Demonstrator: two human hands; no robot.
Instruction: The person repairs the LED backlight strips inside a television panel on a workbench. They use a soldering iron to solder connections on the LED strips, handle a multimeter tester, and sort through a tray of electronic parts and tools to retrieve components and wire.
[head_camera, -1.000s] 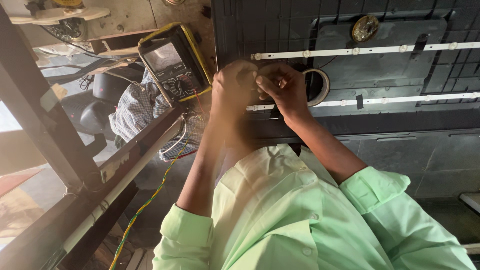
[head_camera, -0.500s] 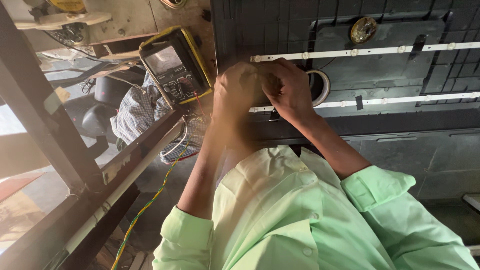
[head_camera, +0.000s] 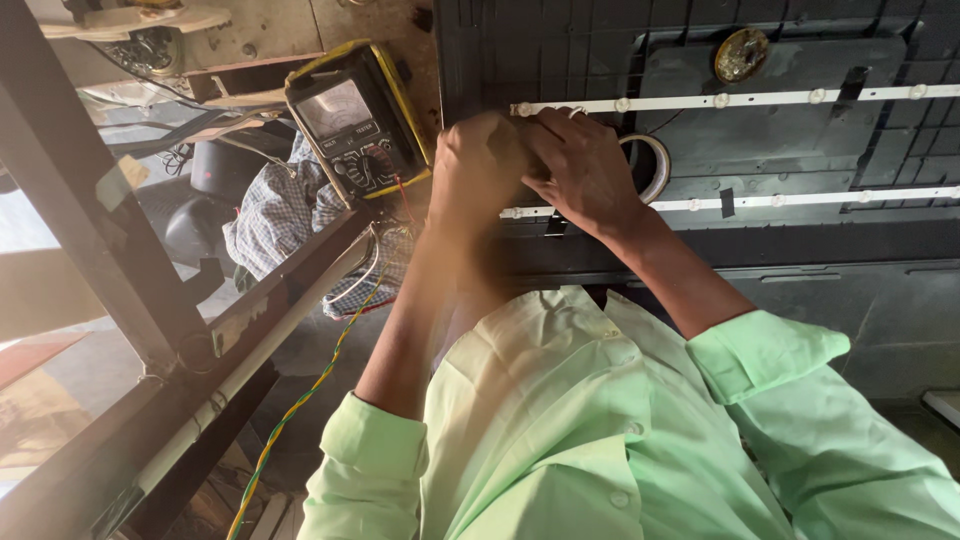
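Observation:
My left hand (head_camera: 485, 165) and my right hand (head_camera: 590, 170) are pressed together over a dark back panel (head_camera: 800, 250). They sit between two white light strips, the upper strip (head_camera: 760, 98) and the lower strip (head_camera: 800, 200). The left hand is curled like a fist and blurred. The right hand's fingers bend toward the upper strip, and a ring shows on one finger. What lies between the fingers is hidden. A roll of tape (head_camera: 655, 165) lies on the panel, half covered by my right hand.
An analog meter in a yellow case (head_camera: 355, 125) stands left of the hands, with a checked cloth (head_camera: 270, 210) below it. A yellow-green wire (head_camera: 300, 410) hangs by a dark metal frame bar (head_camera: 90, 230). A round gold disc (head_camera: 740, 55) sits on the panel.
Both hands stay together at the same spot on the panel. The right hand's fingers have crept up toward the upper strip.

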